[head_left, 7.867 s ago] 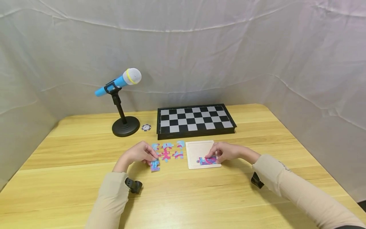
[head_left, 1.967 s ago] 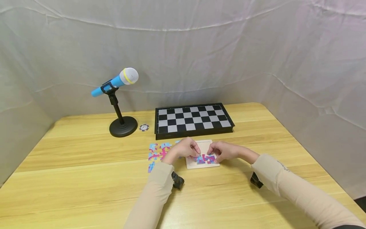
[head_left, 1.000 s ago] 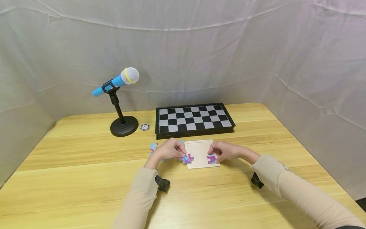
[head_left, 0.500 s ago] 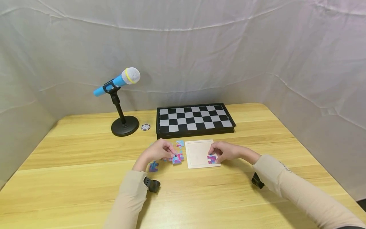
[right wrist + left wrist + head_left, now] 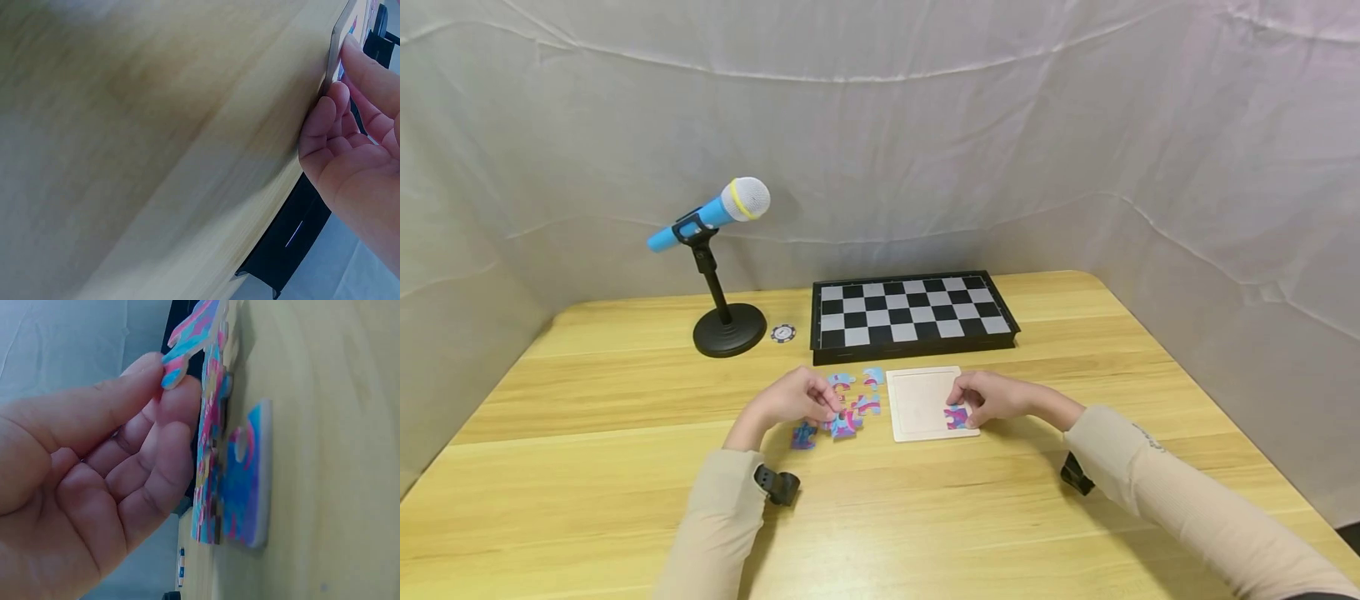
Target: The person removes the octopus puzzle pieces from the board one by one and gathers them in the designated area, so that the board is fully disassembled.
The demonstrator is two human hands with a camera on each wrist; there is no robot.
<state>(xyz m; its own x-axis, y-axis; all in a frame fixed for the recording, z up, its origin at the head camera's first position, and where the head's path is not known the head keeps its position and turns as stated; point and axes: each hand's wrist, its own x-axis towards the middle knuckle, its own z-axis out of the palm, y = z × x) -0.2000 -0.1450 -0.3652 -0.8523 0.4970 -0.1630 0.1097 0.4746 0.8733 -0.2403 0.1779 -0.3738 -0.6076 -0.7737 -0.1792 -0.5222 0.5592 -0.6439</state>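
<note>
Left hand (image 5: 790,402) withdrew from tray (image 5: 917,404), pinching puzzle piece (image 5: 842,425); right hand (image 5: 988,398) holds tray.

Matt wooden table (image 5: 587,492), glossy plastic chessboard (image 5: 913,312), wrinkled cloth backdrop (image 5: 925,150).

Head view evenly bright, soft shadows, wide-angle bending at the edges. Both wrist views blurred, most at 9 o'clock.
</note>
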